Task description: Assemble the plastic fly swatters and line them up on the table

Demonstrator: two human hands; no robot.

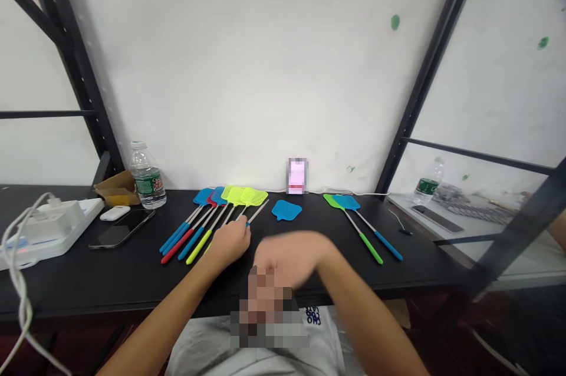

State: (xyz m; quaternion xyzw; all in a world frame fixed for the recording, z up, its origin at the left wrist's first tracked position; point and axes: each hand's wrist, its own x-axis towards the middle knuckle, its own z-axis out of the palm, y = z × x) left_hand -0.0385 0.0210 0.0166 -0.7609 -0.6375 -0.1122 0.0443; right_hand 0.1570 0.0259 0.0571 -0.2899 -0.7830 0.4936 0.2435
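Note:
My left hand sits low over the black table top, closed around a thin metal-shafted fly swatter rod with a blue collar at the fist. A yellow-green handle end shows just under that wrist. Several fly swatters in blue, red and yellow-green lie side by side to its left. My right hand is a motion blur just to the right, touching nothing I can make out. A loose blue swatter head lies ahead of it. Two more swatters lie further right.
At the left are a water bottle, a black smartphone, a white earbud case and a white power strip with cables. A blurred upright card stands by the wall. Dark metal shelf posts frame the table.

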